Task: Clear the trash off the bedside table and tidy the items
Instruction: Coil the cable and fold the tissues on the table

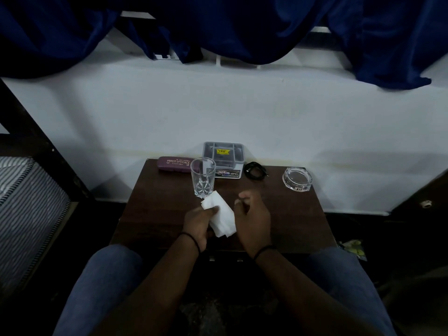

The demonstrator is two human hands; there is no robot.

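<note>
A white tissue (221, 215) is held over the middle of the dark wooden bedside table (155, 214). My left hand (197, 223) grips its left side with thumb and fingers. My right hand (253, 214) hovers just right of the tissue with fingers loosely curled; whether it touches the tissue is unclear. Behind the tissue stands an empty clear glass (203, 177). Along the back edge lie a maroon spectacle case (175, 164), a small grey toy-car box (223, 160), a coiled black cable (254, 170) and a glass ashtray (297, 178).
A white wall rises behind the table, with blue curtains (242, 27) hanging above. A striped mattress (26, 202) in a dark bed frame stands at the left. A dark cabinet (421, 197) is at the right. My knees sit under the table's front edge.
</note>
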